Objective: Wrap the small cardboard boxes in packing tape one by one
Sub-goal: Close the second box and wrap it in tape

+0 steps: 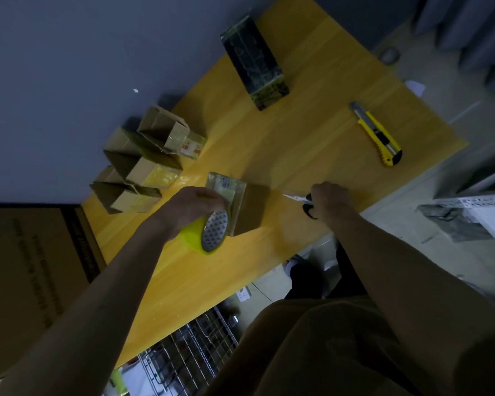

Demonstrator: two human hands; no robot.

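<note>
On the yellow table [312, 132], mid-frame, the cardboard box [247, 208] lies between the hands, the left hand [193, 208] gripping the tape roll [209, 234] against its lower-left side, the right hand [330, 200] closed on scissors [300, 200] pointing at it.

Packing room: yellow worktable [312, 132]; stacked cartons [143, 164]; utility knife [379, 135]; wire shelving [189, 352].

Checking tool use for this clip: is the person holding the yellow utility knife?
No, the yellow utility knife lies untouched on the table, while the right hand holds scissors.
</note>
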